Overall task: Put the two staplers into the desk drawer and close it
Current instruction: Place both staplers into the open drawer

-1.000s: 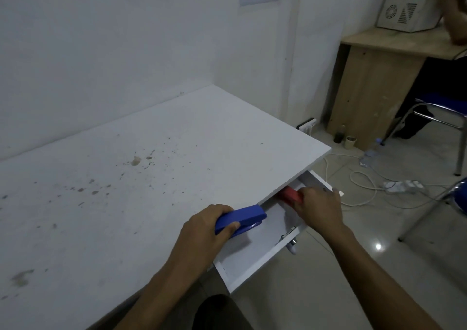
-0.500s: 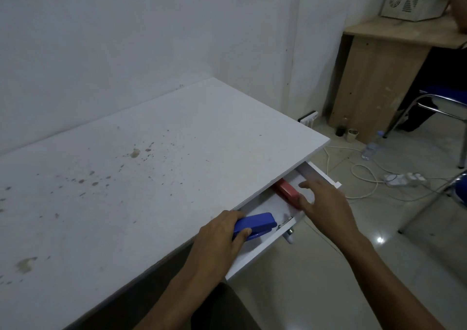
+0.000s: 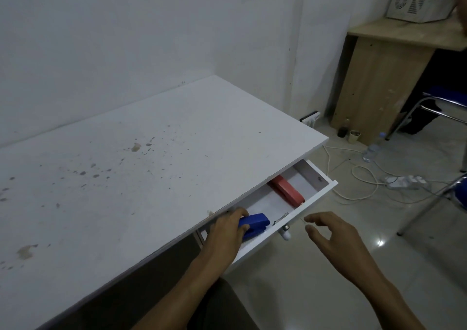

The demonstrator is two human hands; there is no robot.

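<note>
The white desk drawer (image 3: 313,201) stands partly pulled out under the stained white desk top (image 3: 151,165). A red stapler (image 3: 288,193) lies flat inside it toward the right end, with no hand on it. A blue stapler (image 3: 255,225) is inside the left part of the drawer, and my left hand (image 3: 227,233) is closed around its rear end, partly under the desk edge. My right hand (image 3: 333,236) hovers in front of the drawer face, fingers spread and holding nothing, just right of the drawer's small knob (image 3: 286,233).
White cables and a power strip (image 3: 401,182) lie on the tiled floor to the right, with a water bottle (image 3: 374,148) nearby. A wooden desk (image 3: 394,59) carries a white device. Blue metal-framed chairs (image 3: 444,107) stand at the right edge.
My right hand let go of the red stapler and pulled back out of the drawer, now open in front of it. My left hand lowered the blue stapler into the drawer.
</note>
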